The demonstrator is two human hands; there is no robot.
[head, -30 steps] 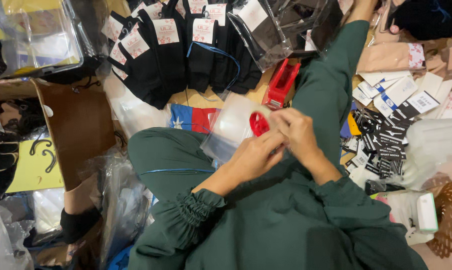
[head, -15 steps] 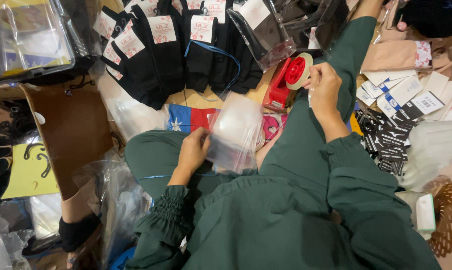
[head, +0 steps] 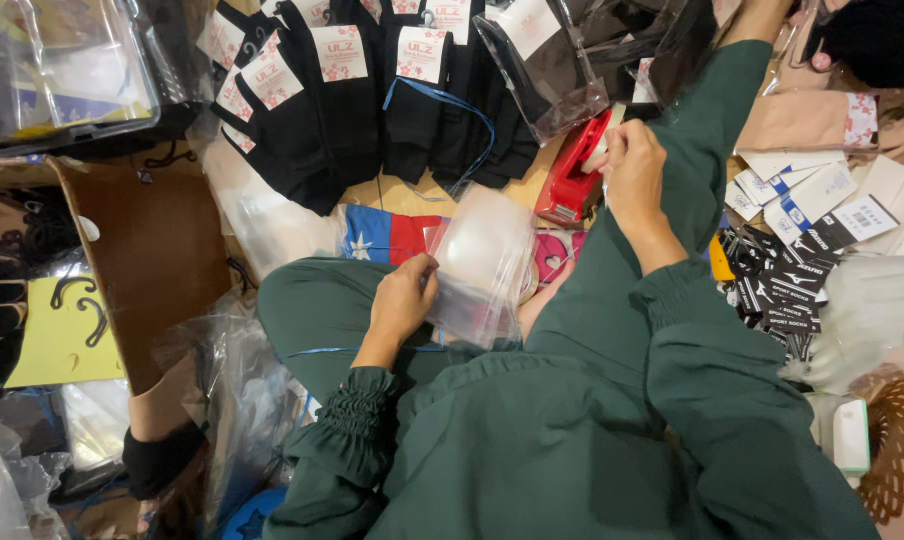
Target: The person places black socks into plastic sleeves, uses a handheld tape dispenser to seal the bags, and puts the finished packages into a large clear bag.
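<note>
Head view: left hand pinching clear plastic bag by its edge, over green-clad lap. Right hand closed on tape at red tape dispenser, just beyond the bag. Farther out, black socks fanned above, label cards piled at right. Likely risk: slippery bag sliding from one-handed pinch; tape sticking to itself or tearing crooked.

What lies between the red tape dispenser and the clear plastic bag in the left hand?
In the head view, bare tan floor and a pink item's edge lie between red tape dispenser and clear bag.
</note>
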